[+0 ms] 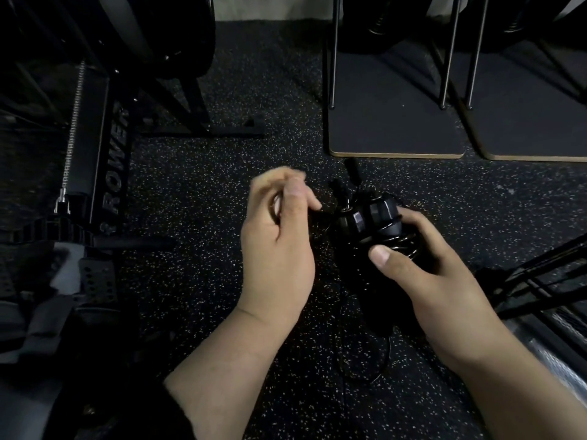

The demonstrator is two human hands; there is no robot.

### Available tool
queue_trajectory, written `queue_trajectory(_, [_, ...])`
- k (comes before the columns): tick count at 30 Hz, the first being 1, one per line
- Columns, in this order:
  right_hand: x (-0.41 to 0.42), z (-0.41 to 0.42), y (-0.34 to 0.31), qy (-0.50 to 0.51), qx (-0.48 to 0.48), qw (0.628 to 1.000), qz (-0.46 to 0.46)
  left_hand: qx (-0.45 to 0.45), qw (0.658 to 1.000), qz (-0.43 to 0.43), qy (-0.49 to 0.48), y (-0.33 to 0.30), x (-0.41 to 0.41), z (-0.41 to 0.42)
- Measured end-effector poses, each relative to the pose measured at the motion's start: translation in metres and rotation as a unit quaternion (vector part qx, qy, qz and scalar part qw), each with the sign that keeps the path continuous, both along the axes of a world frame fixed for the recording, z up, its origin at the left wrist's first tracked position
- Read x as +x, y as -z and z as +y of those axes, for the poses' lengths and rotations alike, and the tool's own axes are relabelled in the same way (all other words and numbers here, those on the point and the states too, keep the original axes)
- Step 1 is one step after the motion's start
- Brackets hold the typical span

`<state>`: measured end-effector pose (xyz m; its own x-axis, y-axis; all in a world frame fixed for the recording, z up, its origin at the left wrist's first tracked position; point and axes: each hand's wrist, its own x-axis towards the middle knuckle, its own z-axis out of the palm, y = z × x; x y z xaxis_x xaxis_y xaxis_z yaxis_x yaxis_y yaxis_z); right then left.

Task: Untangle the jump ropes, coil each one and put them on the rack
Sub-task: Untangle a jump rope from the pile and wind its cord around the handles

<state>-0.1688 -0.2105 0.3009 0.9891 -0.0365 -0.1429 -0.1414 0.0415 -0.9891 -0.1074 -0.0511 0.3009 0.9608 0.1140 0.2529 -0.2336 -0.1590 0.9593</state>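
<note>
My right hand (422, 249) grips the two handles (368, 220) with rope (401, 246) wound round them; my left hand (279, 236) pinches the rope's loose end

Rowing machine (104, 160) beside two floor boards (394, 122).

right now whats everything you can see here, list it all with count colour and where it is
jump rope handles: two, black, side by side in the right hand
rope: black, wound round the handles, a loop hanging below
rowing machine: one, black, far left, marked ROWER
boards: two, dark with pale edges, upper right, thin metal legs standing on them
floor: black, speckled white
left hand: one, centre, fingers curled, pinching something I cannot make out
right hand: one, right of centre, gripping the handles
</note>
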Motion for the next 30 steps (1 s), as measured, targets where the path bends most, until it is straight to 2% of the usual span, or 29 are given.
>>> queue_trajectory(3, [0.000, 0.004, -0.004, 0.000, 0.089, 0.996, 0.026, -0.126, 0.990, 0.043, 0.036, -0.005, 0.002, -0.004])
queue_trajectory(6, [-0.002, 0.009, -0.008, 0.014, 0.163, 0.985, 0.057, -0.138, 0.989, 0.045, 0.014, -0.011, 0.000, -0.006])
queue_trajectory(9, [-0.002, 0.011, -0.003, -0.028, 0.207, 0.974, 0.084, -0.205, 0.975, 0.066, 0.051, -0.013, -0.003, -0.008])
queue_trajectory(12, [-0.003, 0.013, -0.001, -0.058, 0.222, 0.969, 0.096, -0.229, 0.968, 0.066, 0.074, -0.013, -0.002, -0.006])
queue_trajectory(18, [-0.003, 0.016, -0.001, -0.062, 0.274, 0.954, 0.101, -0.184, 0.980, 0.057, 0.058, -0.014, 0.002, -0.005])
queue_trajectory(22, [-0.001, 0.015, -0.002, -0.051, 0.272, 0.957, 0.092, -0.172, 0.981, 0.057, 0.062, -0.014, -0.001, -0.008])
queue_trajectory(27, [-0.002, 0.016, 0.000, -0.045, 0.274, 0.956, 0.095, -0.169, 0.978, 0.056, 0.111, -0.015, -0.005, -0.008])
queue_trajectory(30, [-0.002, 0.016, -0.002, -0.050, 0.282, 0.954, 0.087, -0.135, 0.986, 0.040, 0.092, -0.016, -0.006, -0.008])
